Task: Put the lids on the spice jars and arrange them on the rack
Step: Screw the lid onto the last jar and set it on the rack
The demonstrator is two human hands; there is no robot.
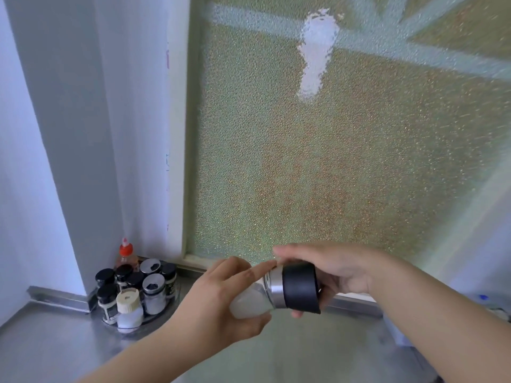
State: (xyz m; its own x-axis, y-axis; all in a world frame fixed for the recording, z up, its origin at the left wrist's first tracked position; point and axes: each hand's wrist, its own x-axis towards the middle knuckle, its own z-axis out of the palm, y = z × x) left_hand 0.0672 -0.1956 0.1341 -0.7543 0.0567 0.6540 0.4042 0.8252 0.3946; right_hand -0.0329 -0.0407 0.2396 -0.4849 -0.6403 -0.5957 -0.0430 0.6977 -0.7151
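Observation:
A glass spice jar (250, 302) with white contents lies tilted on its side in the air, low in the middle of the view. My left hand (221, 297) grips its body. A black lid (300, 288) with a silver collar sits on the jar's mouth, and my right hand (336, 269) wraps around it. At the lower left, in the corner, stands a clear curved rack (161, 313) holding several jars with black or silver lids (153, 293), plus a jar with a cream cap (128, 309).
A red-capped sauce bottle (127, 254) stands behind the rack against the white wall. A frosted glass window (331, 147) fills the background. The steel counter (49, 341) runs along the bottom. A blue thing (483, 297) shows at the right edge.

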